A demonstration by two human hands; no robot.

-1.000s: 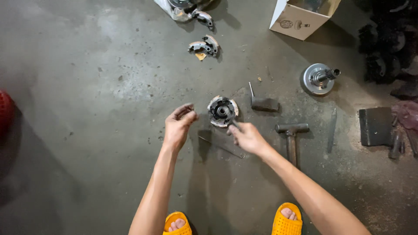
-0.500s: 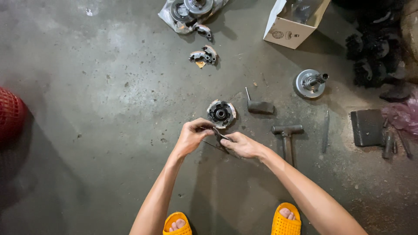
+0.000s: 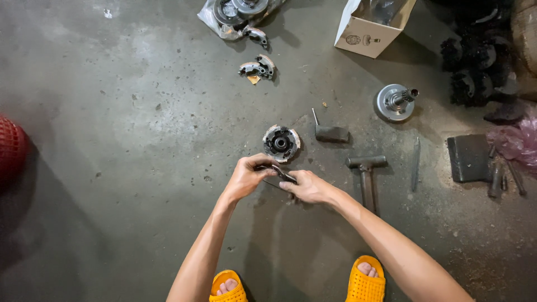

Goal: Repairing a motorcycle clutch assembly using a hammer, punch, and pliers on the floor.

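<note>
Both hands meet low over the floor, working one small dark metal piece point(image 3: 278, 171) between them. The piece is thin, curved and greyish-black, too small to tell more. Left hand point(image 3: 246, 178) has fingers curled over its near end, grip clenched on it. Right hand point(image 3: 309, 187) pinches the other end, grip also closed on the piece. It sits just in front of the round clutch assembly point(image 3: 281, 142), near but not touching: that is a grey disc with a dark hub and pale worn pads on the rim.

The surface is a bare concrete floor point(image 3: 128, 128), stained, gritty and scuffed. Right of the hands lies a hammer point(image 3: 366, 170), with a thin metal rod point(image 3: 415, 163) beside it. A dark block with a pin point(image 3: 329, 131) lies just beside the clutch. Farther off are a bell-shaped metal part point(image 3: 395, 102), an open cardboard box point(image 3: 372, 28) and loose clutch shoes point(image 3: 258, 67). Orange slippers point(image 3: 364, 282) show at the bottom.
</note>
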